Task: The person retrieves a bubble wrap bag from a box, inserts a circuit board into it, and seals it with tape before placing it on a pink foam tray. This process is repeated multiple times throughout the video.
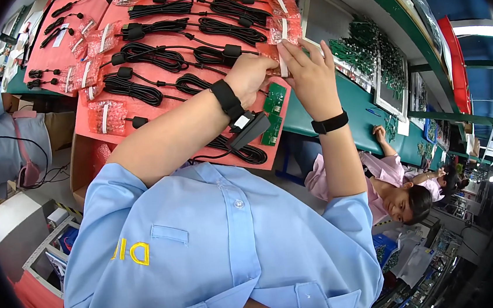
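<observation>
My left hand [250,77] is closed, its fingers gripping the edge of a small red bubble-wrap pouch [268,50]. From the right, my right hand [314,79] lies over the same pouch, fingers stretched out. Two of its fingertips rest by the white strip [283,64] on the pouch. Below my left hand, green circuit boards [271,129] hang at the edge of the pink-covered table [280,107]. Bundled black cables [153,56] with round ferrite lumps lie in rows beside my hands, their ends in similar pouches [107,118].
A green bench [355,106] runs to the right, with a framed tray [390,83] of green boards. Under the table's left side stands a cardboard box [81,162]. A person in pink [390,172] sits at the right; another in light blue [4,137] stands at the left.
</observation>
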